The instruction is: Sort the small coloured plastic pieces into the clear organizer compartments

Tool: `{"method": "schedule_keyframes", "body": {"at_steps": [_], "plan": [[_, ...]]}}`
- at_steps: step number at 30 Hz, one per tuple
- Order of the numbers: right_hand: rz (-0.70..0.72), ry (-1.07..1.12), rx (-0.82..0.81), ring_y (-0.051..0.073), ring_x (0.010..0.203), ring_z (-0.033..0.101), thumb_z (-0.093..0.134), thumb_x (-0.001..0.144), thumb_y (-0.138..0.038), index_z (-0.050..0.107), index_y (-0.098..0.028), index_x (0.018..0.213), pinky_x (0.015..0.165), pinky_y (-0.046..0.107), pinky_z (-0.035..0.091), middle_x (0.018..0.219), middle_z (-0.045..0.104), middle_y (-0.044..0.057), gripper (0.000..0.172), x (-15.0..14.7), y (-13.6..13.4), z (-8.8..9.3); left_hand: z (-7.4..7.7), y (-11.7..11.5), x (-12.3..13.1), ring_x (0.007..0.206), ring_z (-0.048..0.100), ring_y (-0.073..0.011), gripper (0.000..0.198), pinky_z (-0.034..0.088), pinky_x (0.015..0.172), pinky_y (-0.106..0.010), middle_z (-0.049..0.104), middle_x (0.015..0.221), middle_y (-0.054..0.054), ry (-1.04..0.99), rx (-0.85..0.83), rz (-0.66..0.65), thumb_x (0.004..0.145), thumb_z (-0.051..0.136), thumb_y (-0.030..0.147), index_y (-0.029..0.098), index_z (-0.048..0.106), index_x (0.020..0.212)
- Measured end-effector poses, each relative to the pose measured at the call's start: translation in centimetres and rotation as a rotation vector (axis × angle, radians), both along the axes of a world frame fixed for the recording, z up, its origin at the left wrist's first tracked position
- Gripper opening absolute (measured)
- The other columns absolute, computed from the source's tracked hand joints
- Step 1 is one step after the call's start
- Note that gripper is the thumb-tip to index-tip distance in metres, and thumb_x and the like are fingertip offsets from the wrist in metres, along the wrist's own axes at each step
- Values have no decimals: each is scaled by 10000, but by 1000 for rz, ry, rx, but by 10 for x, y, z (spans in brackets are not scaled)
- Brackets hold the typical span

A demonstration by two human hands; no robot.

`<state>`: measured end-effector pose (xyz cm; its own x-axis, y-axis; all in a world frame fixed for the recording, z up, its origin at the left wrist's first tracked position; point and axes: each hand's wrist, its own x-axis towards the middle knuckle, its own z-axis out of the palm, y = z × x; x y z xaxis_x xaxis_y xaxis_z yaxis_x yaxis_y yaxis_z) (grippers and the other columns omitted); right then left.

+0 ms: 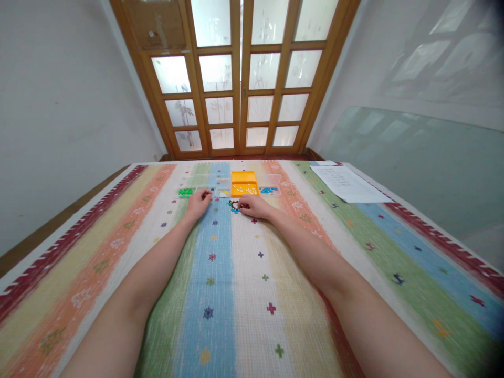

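Over a clear divided box, my left hand point(199, 201) has its fingers curled and pinched together beside a few dark pieces. What the fingertips hold, if anything, is too small to make out. A ring of small coloured pieces point(232, 209), with dark, green and blue among them, lies on the cloth. My right hand point(255, 206) is closed at the ring's right side, and its fingers cover part of it. Green pieces point(185, 192) fill the compartment left of my left hand. Yellow pieces point(223, 193) lie in a compartment between my hands.
Behind my right hand an orange box point(243, 177) lies open with white pieces point(244, 189) inside. Blue pieces point(269, 190) sit in a clear box to its right. Printed paper point(350, 184) lies at the far right of the striped tablecloth point(252, 294). Glazed wooden doors point(241, 79) stand beyond.
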<state>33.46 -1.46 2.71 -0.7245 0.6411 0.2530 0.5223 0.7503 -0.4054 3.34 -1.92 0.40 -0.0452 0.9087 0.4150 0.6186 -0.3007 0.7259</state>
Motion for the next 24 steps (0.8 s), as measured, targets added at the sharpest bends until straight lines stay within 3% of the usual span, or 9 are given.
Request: {"method": "schedule_keyframes", "body": {"at_steps": [5, 10, 18, 24], "plan": [[17, 60, -11, 164, 820, 594, 619, 892, -187, 726, -203, 919, 731, 246, 387, 910, 708, 34, 112, 0, 3, -4, -8, 17, -21, 693, 636, -171, 224, 490, 662, -276, 753, 867, -61, -368, 14, 137, 849, 603, 316, 171, 699, 991], [-22, 144, -35, 149, 771, 569, 601, 883, -202, 720, -189, 900, 711, 248, 382, 861, 686, 25, 121, 0, 3, -6, -3, 19, -38, 564, 533, -110, 281, 428, 561, -234, 768, 945, -80, -545, 28, 275, 813, 582, 287, 148, 697, 1028], [-48, 151, -75, 151, 776, 572, 601, 865, -196, 710, -191, 888, 715, 251, 384, 869, 692, 25, 112, 0, 0, -1, 9, 13, -44, 525, 500, -68, 402, 383, 502, -189, 760, 1041, -92, -626, -9, 378, 778, 560, 263, 133, 689, 1137], [-85, 201, -78, 153, 760, 571, 587, 871, -207, 695, -188, 885, 708, 252, 383, 846, 691, 22, 110, 1, 2, -4, 7, 13, -46, 532, 526, -91, 593, 429, 531, -214, 766, 1090, -94, -534, -55, 399, 810, 529, 242, 138, 582, 1391]]}}
